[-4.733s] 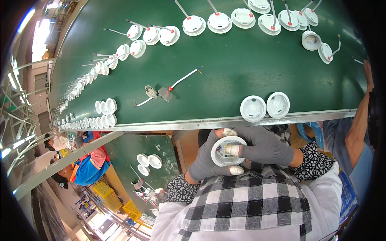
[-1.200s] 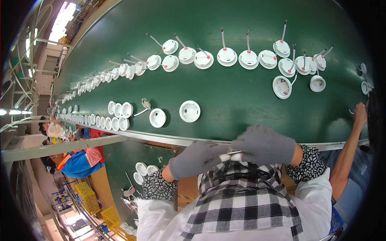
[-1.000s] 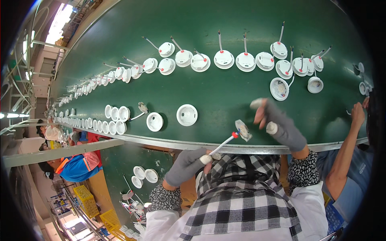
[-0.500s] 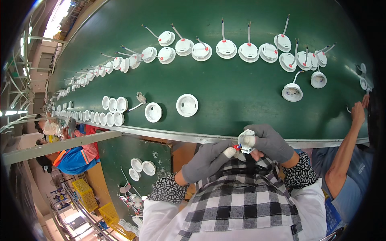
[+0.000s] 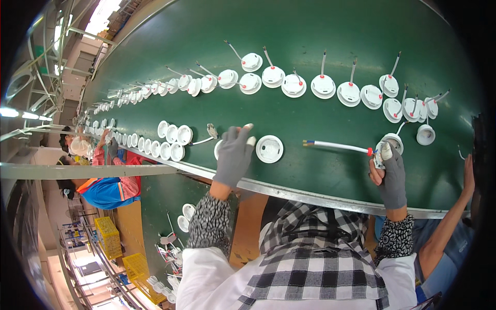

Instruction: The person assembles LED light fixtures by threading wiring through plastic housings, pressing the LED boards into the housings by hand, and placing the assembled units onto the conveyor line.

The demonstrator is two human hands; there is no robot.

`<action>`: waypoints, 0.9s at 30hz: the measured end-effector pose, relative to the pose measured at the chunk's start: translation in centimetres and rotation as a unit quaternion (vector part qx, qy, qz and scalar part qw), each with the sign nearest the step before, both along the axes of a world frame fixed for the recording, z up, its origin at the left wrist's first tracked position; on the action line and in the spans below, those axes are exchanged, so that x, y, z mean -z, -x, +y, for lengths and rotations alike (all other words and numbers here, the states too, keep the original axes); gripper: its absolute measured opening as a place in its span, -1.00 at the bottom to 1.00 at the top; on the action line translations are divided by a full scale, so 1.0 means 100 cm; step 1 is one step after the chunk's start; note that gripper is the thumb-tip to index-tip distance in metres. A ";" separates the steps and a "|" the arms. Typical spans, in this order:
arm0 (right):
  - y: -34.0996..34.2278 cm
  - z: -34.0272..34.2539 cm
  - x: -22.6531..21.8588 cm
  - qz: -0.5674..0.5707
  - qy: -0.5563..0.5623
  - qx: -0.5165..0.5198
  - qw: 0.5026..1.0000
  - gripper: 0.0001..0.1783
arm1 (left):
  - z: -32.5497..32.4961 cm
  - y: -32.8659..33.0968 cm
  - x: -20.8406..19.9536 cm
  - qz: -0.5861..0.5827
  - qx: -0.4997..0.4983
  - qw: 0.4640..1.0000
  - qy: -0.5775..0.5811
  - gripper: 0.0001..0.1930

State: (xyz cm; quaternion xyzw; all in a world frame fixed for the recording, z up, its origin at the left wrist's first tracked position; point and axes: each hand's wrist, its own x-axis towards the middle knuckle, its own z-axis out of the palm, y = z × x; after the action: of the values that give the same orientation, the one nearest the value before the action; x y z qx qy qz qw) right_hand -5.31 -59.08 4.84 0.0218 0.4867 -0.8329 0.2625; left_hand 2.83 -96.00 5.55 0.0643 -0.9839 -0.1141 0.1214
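My gloved left hand (image 5: 233,157) is over the green bench with its fingers stretched out. It partly covers a white round cup (image 5: 217,149); another white cup (image 5: 269,149) lies just to its right. Whether the fingers touch the covered cup I cannot tell. In my gloved right hand (image 5: 392,178) is a small white lamp part (image 5: 380,157), gripped between thumb and fingers. From it a white cable (image 5: 336,145) with a red grommet (image 5: 369,151) points left. Right behind that hand stands a white cup (image 5: 395,142) with a wire.
Rows of white lamp housings (image 5: 323,87) with upright cables run across the green bench (image 5: 299,31). Several cups (image 5: 176,151) line the near edge at left, beside a loose part (image 5: 212,130). A person's arm (image 5: 449,217) is at right; other people (image 5: 111,192) sit at left.
My hands have parted. The left moved forward and left to the cups, letting go of the cable end; the right carried the lamp part right, over the bench. The view has shifted.
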 end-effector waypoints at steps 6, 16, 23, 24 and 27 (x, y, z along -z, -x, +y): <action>-0.021 -0.048 0.000 0.010 -0.001 0.080 0.997 -0.71 | 0.010 0.020 0.013 -0.223 -0.011 0.941 -0.253 -0.71; -0.057 -0.110 -0.009 0.193 -0.019 0.187 0.963 -0.78 | 0.114 -0.027 -0.030 -0.170 0.035 0.775 -0.608 -0.54; -0.066 -0.094 -0.024 0.203 -0.017 0.111 0.973 -0.78 | 0.123 -0.039 -0.032 -0.182 0.092 0.736 -0.645 -0.13; -0.065 -0.090 -0.030 0.201 -0.014 0.110 0.973 -0.78 | 0.123 -0.039 -0.036 -0.181 0.090 0.738 -0.643 -0.13; -0.057 -0.065 -0.048 0.104 0.015 0.031 0.994 -0.78 | 0.114 -0.045 -0.040 -0.136 0.090 0.888 -0.431 -0.17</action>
State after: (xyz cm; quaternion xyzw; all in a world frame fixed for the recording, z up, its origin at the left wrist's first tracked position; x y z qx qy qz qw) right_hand 0.42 -65.58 9.68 -0.0536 0.4975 -0.8458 0.1851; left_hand 7.35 -84.56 9.50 0.0359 -0.8466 -0.5271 -0.0643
